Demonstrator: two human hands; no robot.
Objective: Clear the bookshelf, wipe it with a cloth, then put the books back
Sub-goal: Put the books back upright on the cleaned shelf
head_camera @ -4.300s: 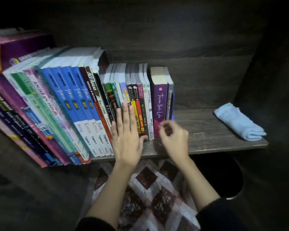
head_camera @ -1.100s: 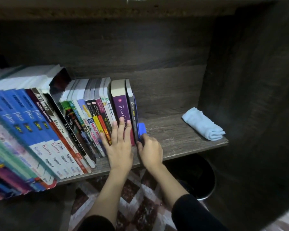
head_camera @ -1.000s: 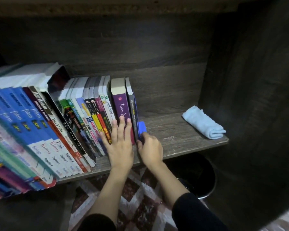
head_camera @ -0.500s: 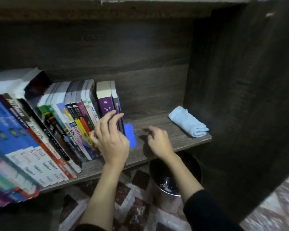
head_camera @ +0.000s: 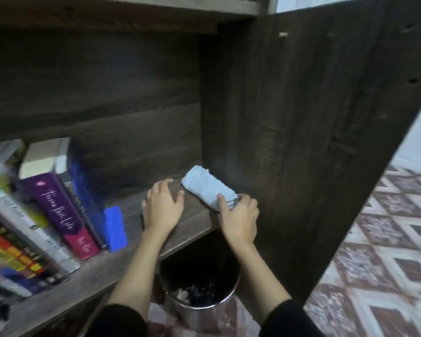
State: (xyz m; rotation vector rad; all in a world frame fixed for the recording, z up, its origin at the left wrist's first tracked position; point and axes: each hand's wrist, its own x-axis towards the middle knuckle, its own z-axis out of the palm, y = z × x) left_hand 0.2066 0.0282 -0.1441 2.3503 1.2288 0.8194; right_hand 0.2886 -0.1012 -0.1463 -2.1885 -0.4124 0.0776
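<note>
Dark wood-grain bookshelf (head_camera: 301,142), viewed from above and in front; its upright side panel is filling the right half of the view, and its shelf board (head_camera: 195,222) is running from lower left up to that panel. A row of colourful paperback books (head_camera: 22,239) is standing, leaning, on the left part of the board. A brown-and-white diamond-patterned floor covering (head_camera: 374,251) is showing at the right, and a round shiny metal bin (head_camera: 197,314) is sitting under the board's right end.

My left hand (head_camera: 162,207) is lying palm down on the bare board with its fingers spread, holding nothing. My right hand (head_camera: 238,215) is curling its fingers round the near end of the pale blue folded terry cloth (head_camera: 204,184), with the thumb pressing on top. The cloth is lying on the board's right end, just beside the side panel. Its long axis is running from far left to near right, so the free length is pointing away from my right hand. The left hand is sitting just beside the cloth, apart from it.

A small flat blue card (head_camera: 116,228) is lying beside the last book.
</note>
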